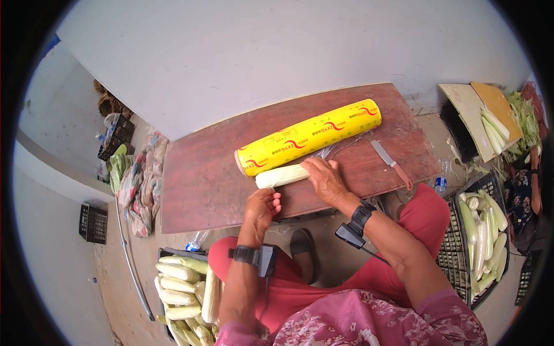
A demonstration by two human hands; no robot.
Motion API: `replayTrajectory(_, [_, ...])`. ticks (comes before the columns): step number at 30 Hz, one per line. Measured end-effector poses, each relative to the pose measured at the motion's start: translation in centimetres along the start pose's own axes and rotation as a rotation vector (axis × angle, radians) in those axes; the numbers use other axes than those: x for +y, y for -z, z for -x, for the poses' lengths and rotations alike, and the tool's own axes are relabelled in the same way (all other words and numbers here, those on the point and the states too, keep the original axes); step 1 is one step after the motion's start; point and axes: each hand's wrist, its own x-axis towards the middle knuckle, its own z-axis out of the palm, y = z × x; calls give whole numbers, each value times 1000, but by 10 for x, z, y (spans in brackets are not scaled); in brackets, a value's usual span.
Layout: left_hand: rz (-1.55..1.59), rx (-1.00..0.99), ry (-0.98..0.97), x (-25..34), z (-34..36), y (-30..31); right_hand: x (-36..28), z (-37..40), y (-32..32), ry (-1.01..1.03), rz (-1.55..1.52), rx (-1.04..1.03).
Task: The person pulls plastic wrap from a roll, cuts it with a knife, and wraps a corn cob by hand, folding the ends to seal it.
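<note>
Floral sleeves lead to right hand round corn, left hand curled nearby.

One table, one roll, one knife, one corn ear beside roll; two wrist straps, two bottles, one shoe, two corn-filled crates.

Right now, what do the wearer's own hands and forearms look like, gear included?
Left hand and right hand: no gloves. Each wrist wears a black strap with a dark grey box-shaped plastic unit and thin black cable. Pink fabric sleeves with pale floral print; forearms uncovered. Markings on the units: can't tell.
</note>
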Motion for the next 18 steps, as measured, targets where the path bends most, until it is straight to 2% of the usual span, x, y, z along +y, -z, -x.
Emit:
replayTrajectory(8, [162,6,-112,9,-8,0,-1,-1,3,-14,7,-21])
replayTrajectory(11, [221,6,-215,16,-13,1,-1,0,3,-14,8,-18])
replayTrajectory(14, [339,95,-421,20,-9,-8,-2,-1,4,-6,8,-12])
replayTrajectory(18, [283,233,-570,21,-12,0,-1,-1,4,-4,-18,-15])
